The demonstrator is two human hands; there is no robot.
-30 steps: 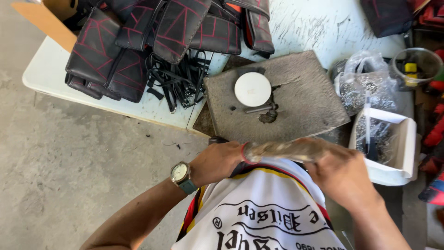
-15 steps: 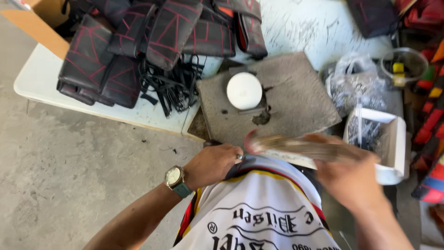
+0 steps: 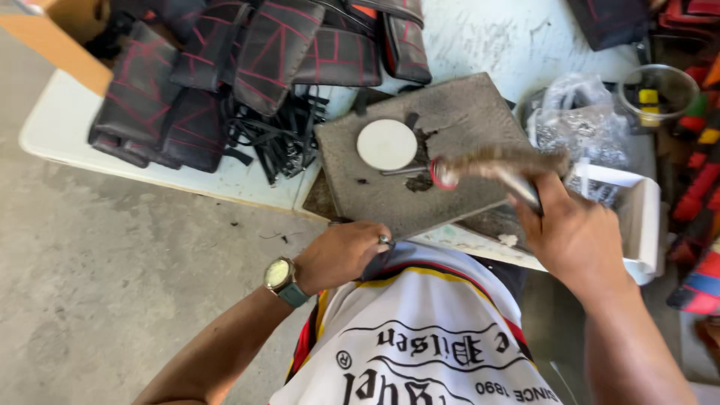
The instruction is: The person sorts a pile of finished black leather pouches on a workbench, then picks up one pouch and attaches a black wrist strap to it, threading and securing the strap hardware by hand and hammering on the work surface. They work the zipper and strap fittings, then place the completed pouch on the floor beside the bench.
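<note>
Tool: a long, blurred tool (image 3: 499,163), likely a hammer or mallet, with a red-ringed round end, is clamped in the right hand (image 3: 574,236). It hangs over the grey pad, its round end just right of the white disc.
Right hand: fingers curled tight round the tool's handle, at the pad's right edge.
Left hand: the left hand (image 3: 341,255), with a wristwatch (image 3: 281,276) and a ring, is loosely curled at the pad's near edge, close to the body. What it holds, if anything, I cannot tell.
Grey pad: a square grey pad (image 3: 457,127) lies on the white bench (image 3: 60,127); this is the landmark.
White disc: a round white disc (image 3: 386,145) sits on the pad's middle, with a thin metal punch or rod (image 3: 401,172) and dark scraps just right of it.
Left of pad: loose black straps (image 3: 274,139), then a heap of black pieces with red stitching (image 3: 217,67).
Right of pad: a clear plastic bag (image 3: 581,124) and a white tray (image 3: 637,217); beyond them a small round tub (image 3: 664,90).
Risk, miss: my judgement is that the tool's motion blur means speed, so a blow could land off the disc and glance off the pad.
Risk, fingers: the left hand sits near the pad's edge; moving in to steady a part could put it under the tool.
Risk, loose rod: the rod lies free and could jump or roll if struck.
</note>
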